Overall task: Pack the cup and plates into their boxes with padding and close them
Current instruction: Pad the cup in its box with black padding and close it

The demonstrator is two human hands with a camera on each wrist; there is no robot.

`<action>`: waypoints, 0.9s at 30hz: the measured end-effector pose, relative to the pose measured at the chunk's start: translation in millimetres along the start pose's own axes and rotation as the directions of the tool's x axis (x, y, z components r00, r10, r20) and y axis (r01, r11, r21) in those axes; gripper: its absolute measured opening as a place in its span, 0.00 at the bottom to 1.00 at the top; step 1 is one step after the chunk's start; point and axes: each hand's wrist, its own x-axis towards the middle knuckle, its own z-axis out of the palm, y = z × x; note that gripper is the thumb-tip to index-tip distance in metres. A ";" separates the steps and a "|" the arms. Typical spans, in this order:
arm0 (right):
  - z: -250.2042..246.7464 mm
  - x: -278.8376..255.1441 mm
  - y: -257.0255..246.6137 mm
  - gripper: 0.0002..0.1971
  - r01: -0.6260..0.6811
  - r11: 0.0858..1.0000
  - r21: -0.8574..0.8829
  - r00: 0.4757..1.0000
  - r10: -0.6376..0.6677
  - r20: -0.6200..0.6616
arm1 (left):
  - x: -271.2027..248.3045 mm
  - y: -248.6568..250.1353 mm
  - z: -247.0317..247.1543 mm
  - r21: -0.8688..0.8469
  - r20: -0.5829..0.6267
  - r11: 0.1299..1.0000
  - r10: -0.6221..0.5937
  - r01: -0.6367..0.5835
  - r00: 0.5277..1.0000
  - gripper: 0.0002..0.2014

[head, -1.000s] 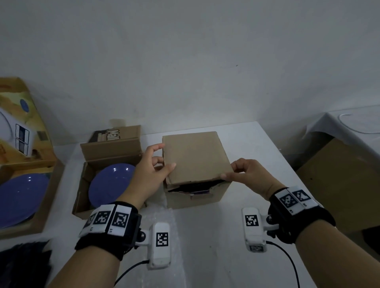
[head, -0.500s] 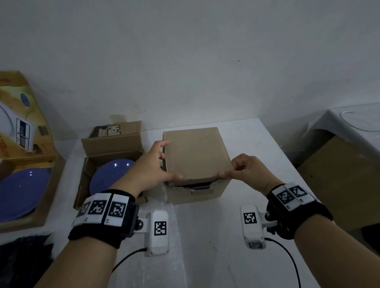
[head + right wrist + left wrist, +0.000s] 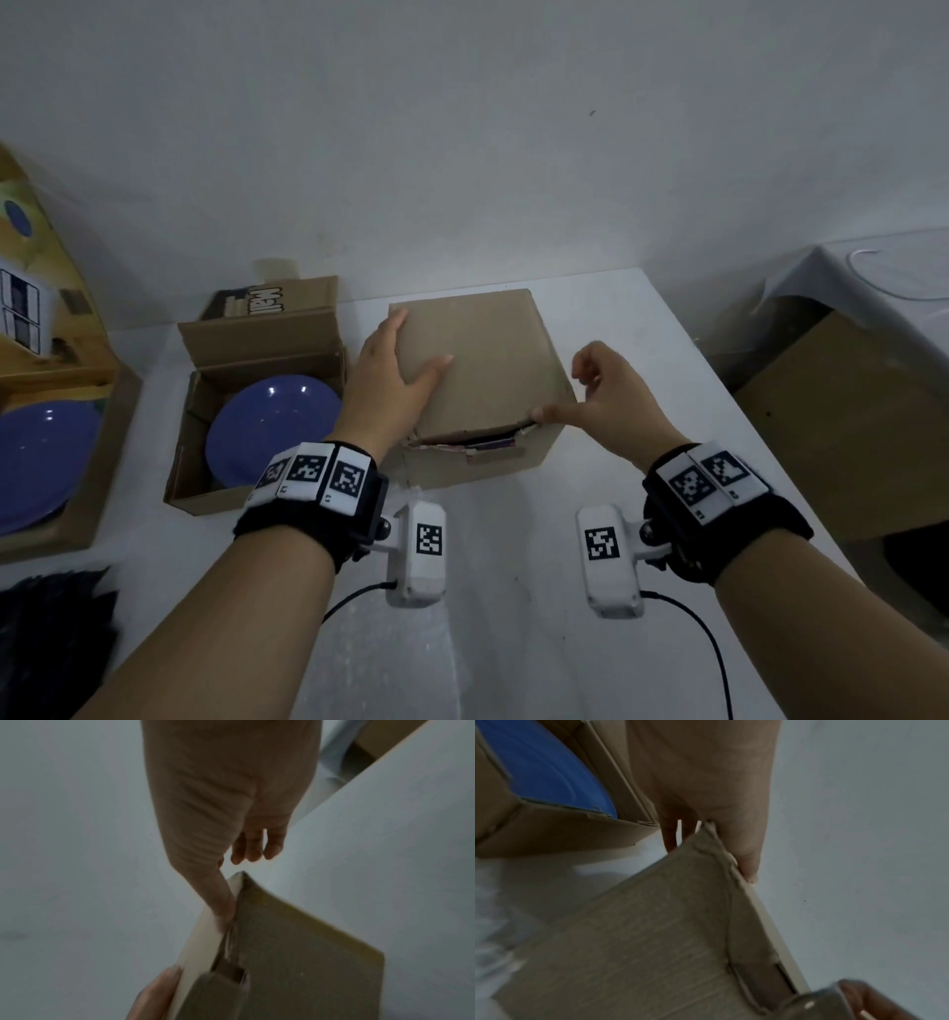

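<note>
Since a second ago, the left hand (image 3: 393,377) has flattened onto the closed box's (image 3: 488,390) lid, fingers straight. Left of this box, a blue plate (image 3: 267,426) lies in an open carton (image 3: 257,360). Right hand (image 3: 611,406) pinches nothing, thumb pressing the lid's front corner.

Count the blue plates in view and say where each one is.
2. One blue plate lies in the open cardboard box left of the box under the hands. The other lies in the larger box at the far left edge, partly cut off. More may be hidden underneath.
</note>
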 end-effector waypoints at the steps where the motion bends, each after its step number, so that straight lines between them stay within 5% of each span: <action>1: 1.1 -3.8 -8.8 0.20 0.107 0.993 -0.057 0.994 -0.108 -0.004 | 1.5 -0.3 0.4 -0.009 0.001 1.000 0.000 0.000 1.000 0.38; 4: 10.4 -16.7 -32.4 0.09 0.361 0.932 -0.046 0.919 -0.347 0.185 | 8.7 -0.3 -1.0 -0.008 0.014 1.000 0.013 -0.013 1.000 0.35; 7: 17.0 -19.2 -33.6 0.12 0.427 0.883 -0.196 0.882 -0.359 0.304 | 14.5 -1.2 -1.3 -0.022 0.039 1.000 0.004 -0.003 0.999 0.32; 13: 20.9 -15.1 -27.0 0.10 0.462 0.877 -0.135 0.884 -0.441 0.157 | 11.4 -2.2 0.4 -0.094 0.041 0.995 -0.007 0.011 0.999 0.31; 22: 27.2 -20.3 -26.1 0.20 0.448 0.854 -0.265 0.894 -0.418 0.164 | 10.3 -4.9 0.7 -0.150 0.023 0.989 -0.010 0.013 1.000 0.31; 27: 26.8 -24.9 -23.4 0.11 0.482 0.833 -0.271 0.876 -0.447 0.182 | 9.9 -7.0 1.1 -0.161 0.032 0.987 -0.013 0.018 0.999 0.31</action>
